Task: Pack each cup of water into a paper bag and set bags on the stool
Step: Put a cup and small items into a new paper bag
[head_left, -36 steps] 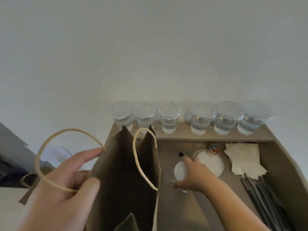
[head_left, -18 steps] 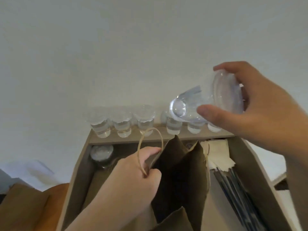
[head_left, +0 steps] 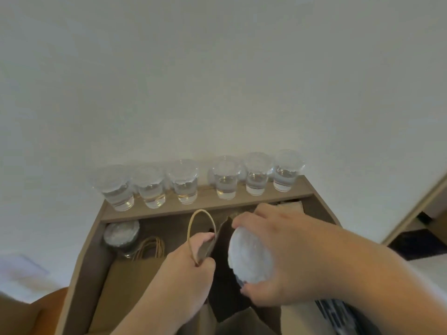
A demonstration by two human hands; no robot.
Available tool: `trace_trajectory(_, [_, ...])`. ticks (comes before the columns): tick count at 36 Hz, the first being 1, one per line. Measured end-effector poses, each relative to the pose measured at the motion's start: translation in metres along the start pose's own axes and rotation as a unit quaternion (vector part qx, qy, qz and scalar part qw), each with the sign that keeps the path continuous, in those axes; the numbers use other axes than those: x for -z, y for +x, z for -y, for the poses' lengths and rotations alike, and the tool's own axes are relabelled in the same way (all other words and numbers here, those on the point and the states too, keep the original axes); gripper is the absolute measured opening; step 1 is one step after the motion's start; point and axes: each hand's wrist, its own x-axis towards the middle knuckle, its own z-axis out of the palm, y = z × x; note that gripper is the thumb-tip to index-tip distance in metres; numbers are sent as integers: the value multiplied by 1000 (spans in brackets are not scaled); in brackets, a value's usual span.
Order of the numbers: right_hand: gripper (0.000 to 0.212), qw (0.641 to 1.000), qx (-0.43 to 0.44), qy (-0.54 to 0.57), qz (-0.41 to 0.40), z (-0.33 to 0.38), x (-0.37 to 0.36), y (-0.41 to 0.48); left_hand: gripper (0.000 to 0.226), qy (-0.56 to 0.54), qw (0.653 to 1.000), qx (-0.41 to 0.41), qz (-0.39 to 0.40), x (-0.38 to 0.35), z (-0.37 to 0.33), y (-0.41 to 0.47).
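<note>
My left hand (head_left: 183, 269) grips the rim of an open brown paper bag (head_left: 225, 281) by its twine handle (head_left: 200, 228). My right hand (head_left: 290, 259) holds a lidded clear cup (head_left: 250, 256) at the bag's mouth, tilted so its white lid faces me. Several lidded cups of water (head_left: 183, 182) stand in a row on the back ledge of the brown counter (head_left: 242, 201).
A lidded cup (head_left: 121, 235) stands at the counter's back left, beside a stack of flat paper bags (head_left: 135, 279) with handles. Napkins (head_left: 290, 205) peek out behind my right hand. Dark straws (head_left: 338, 315) lie at the lower right. An orange-brown surface (head_left: 52, 301) shows at the lower left.
My right hand took a cup from the counter, raised it high, then brought it down to the bag's mouth. My left hand shifted the bag rightward and kept its grip.
</note>
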Motion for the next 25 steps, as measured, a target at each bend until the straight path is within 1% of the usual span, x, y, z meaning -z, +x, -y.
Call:
trace_trajectory(2, [86, 998, 11, -60, -23, 9, -7, 5, 45, 1, 1000, 15, -4, 0, 1, -1])
trace_trajectory(5, [79, 990, -3, -133, -52, 18, -18, 13, 44, -5, 999, 39, -6, 6, 7, -3])
trace_trajectory(7, [76, 986, -12, -164, -30, 23, -27, 22, 45, -22, 998, 56, 0, 11, 12, -4])
trace_trajectory(9, [77, 983, -2, -185, 18, 26, -37, 35, 46, -34, 998, 57, 5, 14, 18, -6])
trace_trajectory(12, [80, 980, 27, -178, 83, 29, -51, 53, 46, -53, 998, 42, 4, 17, 25, -10])
trace_trajectory(14, [77, 977, 49, -174, 115, 35, -67, 63, 50, -52, 998, 17, -5, 18, 29, -13])
trace_trajectory(17, [57, 978, 48, -122, 161, 47, -100, 74, 54, -19, 999, -19, -23, 17, 34, -16])
trace_trajectory(19, [49, 982, 40, -93, 160, 52, -117, 81, 56, -19, 999, -31, -31, 16, 37, -19])
trace_trajectory(20, [52, 982, 37, -84, 163, 53, -121, 85, 56, -25, 999, -32, -29, 17, 38, -20])
trace_trajectory(22, [63, 981, 36, -87, 171, 52, -128, 95, 55, -34, 999, -32, -21, 18, 39, -23])
trace_trajectory(23, [69, 979, 36, -104, 169, 51, -131, 101, 55, -35, 999, -32, -18, 18, 41, -24])
trace_trajectory(25, [72, 976, 26, -153, 154, 47, -138, 113, 55, -36, 999, -35, -10, 19, 42, -25])
